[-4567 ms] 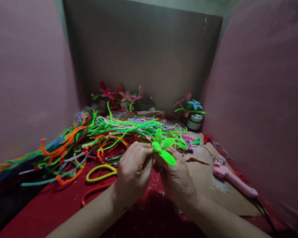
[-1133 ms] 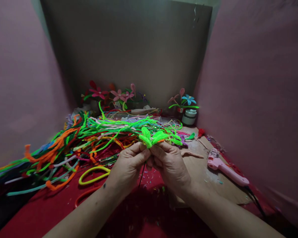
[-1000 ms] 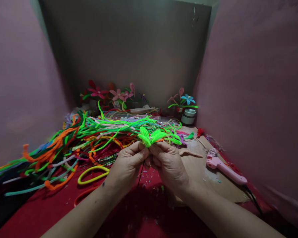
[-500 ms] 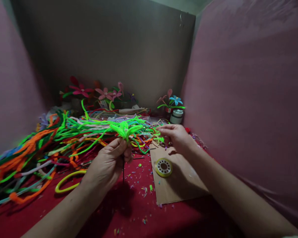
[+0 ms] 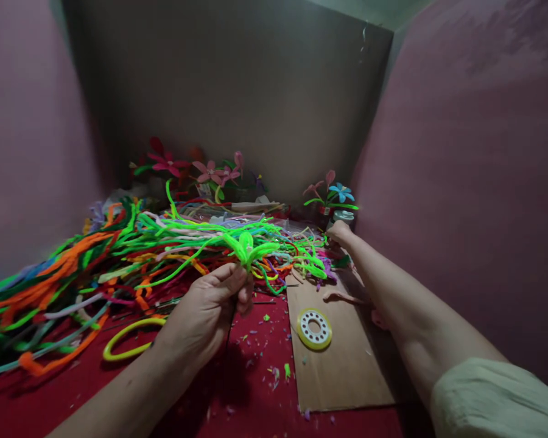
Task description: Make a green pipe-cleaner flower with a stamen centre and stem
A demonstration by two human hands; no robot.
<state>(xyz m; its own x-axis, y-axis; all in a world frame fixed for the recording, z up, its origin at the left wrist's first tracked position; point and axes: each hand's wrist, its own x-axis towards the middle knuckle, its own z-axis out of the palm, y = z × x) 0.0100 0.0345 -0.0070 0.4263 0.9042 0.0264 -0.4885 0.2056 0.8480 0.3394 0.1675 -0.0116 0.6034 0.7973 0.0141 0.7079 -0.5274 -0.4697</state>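
Now the right hand (image 5: 340, 232), just off the lime-green, fuzzy-petalled flower (image 5: 246, 247), stretches past the far end of the flat tan cardboard sheet (image 5: 342, 374) near a pale round-lidded jar (image 5: 344, 215), its grip hidden from judgement, so the left hand (image 5: 207, 298) alone pinches the flower's base, left of the sheet.

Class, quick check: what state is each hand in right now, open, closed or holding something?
Left hand: closed, holding the green flower below its petals.
Right hand: near the jar; open, closed or holding cannot be told.
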